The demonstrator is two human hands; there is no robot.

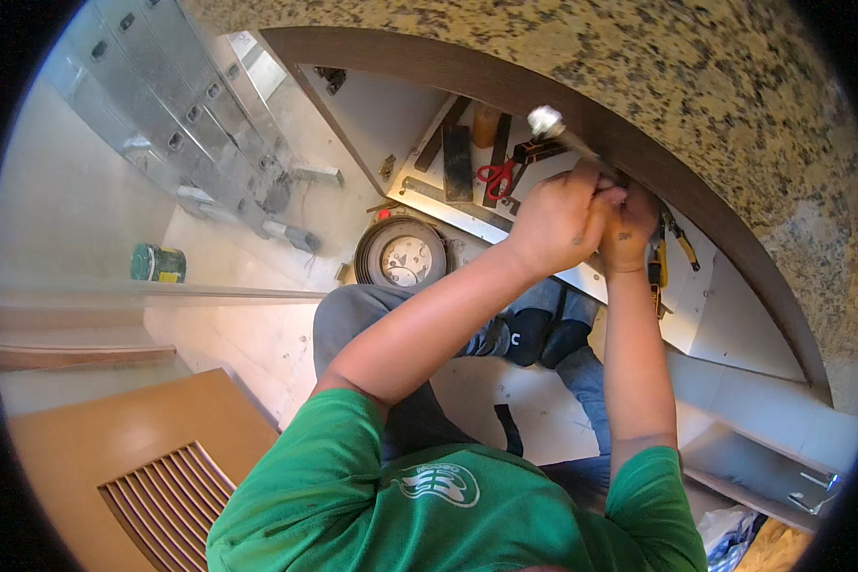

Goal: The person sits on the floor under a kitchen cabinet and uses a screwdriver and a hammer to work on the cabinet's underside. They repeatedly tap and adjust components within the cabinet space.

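Observation:
My left hand (561,221) and my right hand (629,234) meet at the dark wooden edge (672,157) under a speckled stone countertop. Both are closed. A tool with a shiny metal head (545,121), blurred, points up and left; its slim shaft runs back to my right hand's fingers. What my left fingers pinch is hidden. Beneath the edge, red-handled scissors (496,179) lie inside the cabinet beside dark flat strips (458,164) and a brown cylinder (486,125). Yellow-and-black hand tools (682,246) lie just right of my right hand.
A coiled dark band (400,253) lies on the floor left of my knees. A metal ladder (186,114) leans at upper left, near a green tub (158,263). A slatted wooden panel (124,458) occupies the lower left. An open box-like piece (753,467) sits lower right.

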